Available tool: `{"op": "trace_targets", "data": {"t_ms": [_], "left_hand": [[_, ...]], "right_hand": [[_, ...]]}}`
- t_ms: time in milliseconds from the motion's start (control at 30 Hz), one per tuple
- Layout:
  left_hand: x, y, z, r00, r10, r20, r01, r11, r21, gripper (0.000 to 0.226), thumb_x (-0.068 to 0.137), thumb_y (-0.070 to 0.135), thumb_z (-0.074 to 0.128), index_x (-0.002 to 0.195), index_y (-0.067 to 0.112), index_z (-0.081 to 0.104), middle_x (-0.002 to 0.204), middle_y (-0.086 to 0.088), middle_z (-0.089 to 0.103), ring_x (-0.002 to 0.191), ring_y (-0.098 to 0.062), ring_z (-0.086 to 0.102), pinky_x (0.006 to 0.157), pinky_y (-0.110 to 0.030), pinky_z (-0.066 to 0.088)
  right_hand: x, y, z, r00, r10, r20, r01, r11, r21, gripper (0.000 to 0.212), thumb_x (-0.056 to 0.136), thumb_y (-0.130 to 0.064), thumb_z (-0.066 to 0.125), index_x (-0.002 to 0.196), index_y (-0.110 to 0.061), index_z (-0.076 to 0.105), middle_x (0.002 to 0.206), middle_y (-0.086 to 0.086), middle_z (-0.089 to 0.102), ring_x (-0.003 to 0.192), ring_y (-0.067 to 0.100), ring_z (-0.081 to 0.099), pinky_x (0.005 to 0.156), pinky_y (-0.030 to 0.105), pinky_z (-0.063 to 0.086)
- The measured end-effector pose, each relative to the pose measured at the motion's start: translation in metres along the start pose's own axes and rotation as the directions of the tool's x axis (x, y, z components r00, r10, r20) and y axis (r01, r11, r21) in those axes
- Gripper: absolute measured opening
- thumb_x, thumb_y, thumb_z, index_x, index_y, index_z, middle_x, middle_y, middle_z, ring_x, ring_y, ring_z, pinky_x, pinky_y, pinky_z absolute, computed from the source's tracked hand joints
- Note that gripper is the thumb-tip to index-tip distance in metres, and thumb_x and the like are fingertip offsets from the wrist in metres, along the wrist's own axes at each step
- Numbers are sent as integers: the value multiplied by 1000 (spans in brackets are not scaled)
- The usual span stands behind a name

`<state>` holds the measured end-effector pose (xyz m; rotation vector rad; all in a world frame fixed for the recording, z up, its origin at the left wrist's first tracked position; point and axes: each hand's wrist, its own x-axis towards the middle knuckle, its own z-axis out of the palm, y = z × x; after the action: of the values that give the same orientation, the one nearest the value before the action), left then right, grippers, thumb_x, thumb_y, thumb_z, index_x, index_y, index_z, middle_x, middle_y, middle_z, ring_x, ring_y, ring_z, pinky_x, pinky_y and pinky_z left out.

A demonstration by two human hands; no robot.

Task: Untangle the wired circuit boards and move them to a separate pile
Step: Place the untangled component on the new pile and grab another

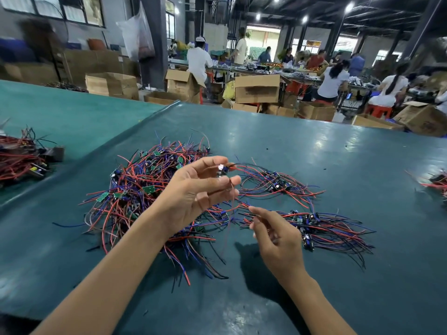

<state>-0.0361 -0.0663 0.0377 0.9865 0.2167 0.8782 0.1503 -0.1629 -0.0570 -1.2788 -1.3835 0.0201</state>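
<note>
Teal sheeting (pixel 338 151) covers the table, and you're right over the big tangle (pixel 142 187): red, blue and black wires with small green boards poking out, lying left of centre. Your left hand (pixel 198 189) is raised above the tangle's right edge, palm turned toward you. Thumb and forefinger pinch one small circuit board (pixel 222 170). A red wire runs off it to the right, and a blurred strand drops toward the table.

Your right hand (pixel 278 235) is nearer and further right, with the forefinger stretched to the left and the other fingers curled in. It's blurred, so I cannot tell whether it has a wire nipped or holds nothing at all.

Right of the held board lies a smaller loose bunch (pixel 275 183). Nearer, just beside your right hand, sits a second pile (pixel 319 226), its dark boards gathered together and its wires all trailing right.

Far left, on the neighbouring table, there's a heap of red-wired parts (pixel 21 158). At the right edge a further bundle (pixel 439 181) only just shows. Beyond the table stand cardboard boxes (pixel 257 90), and people (pixel 331 81) are seated at benches.
</note>
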Motion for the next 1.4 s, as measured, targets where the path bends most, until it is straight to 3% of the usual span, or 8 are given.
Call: {"op": "trace_targets", "data": {"t_ms": [100,233,400,533,667,1000,1167,1400], "left_hand": [[3,-16,2,998,-44,-36,45,998,43,33,79,-12,67,107,5,72,108,-15,70,96,-34,74,73,-36,62],[28,-28,9,976,-38,-216,80,979,189,28,84,-15,65,105,4,66,102,-21,57,91,-30,64,72,-27,58],[72,-29,20,953,86,-290,0,959,285,27,86,-6,72,108,1,58,90,-11,70,75,-16,70,62,-23,55],[104,-41,25,936,269,-228,7,634,774,26,89,28,77,95,13,57,86,-9,76,81,-21,75,74,-38,58],[127,-59,24,963,245,-116,37,306,951,28,90,32,74,104,11,60,96,-4,73,92,-20,68,87,-32,51],[165,-87,40,969,224,-107,18,368,930,29,93,29,71,106,9,54,97,-7,67,95,-27,63,82,-33,49],[152,-114,20,990,-6,-141,139,-91,986,37,95,39,65,123,15,59,123,-12,65,121,-32,55,103,-43,37],[109,-63,-10,997,29,-78,82,-478,874,43,97,38,56,135,18,53,136,-10,57,126,-34,52,103,-45,38]], "right_hand": [[-1,-2,-1,998,-55,18,56,998,-30,25,90,-14,62,112,-23,71,88,-10,70,68,6,63,50,28,47],[-1,-1,-1,988,-142,66,152,971,-186,24,84,0,65,103,-12,74,87,-12,62,74,-12,52,70,9,41],[-1,2,2,990,-107,93,125,969,-213,24,82,-1,61,97,-13,74,84,-10,63,68,-9,51,65,2,32],[-2,2,3,990,-83,115,106,972,-209,20,84,-4,60,94,-14,73,82,-8,63,68,6,57,63,5,30],[-2,-1,3,987,-79,143,109,970,-216,19,85,-6,60,94,-16,73,81,-9,62,66,5,55,62,4,29],[-3,-5,4,975,-92,203,140,963,-232,16,85,-13,59,92,-15,73,84,-7,64,59,14,56,53,34,50],[-2,-7,0,966,-61,250,126,959,-253,15,84,-11,61,93,-16,73,85,-6,64,64,15,57,59,36,52],[1,-12,-2,954,-77,291,166,941,-295,17,81,-8,64,94,-12,74,87,0,68,73,21,66,62,37,55]]}}
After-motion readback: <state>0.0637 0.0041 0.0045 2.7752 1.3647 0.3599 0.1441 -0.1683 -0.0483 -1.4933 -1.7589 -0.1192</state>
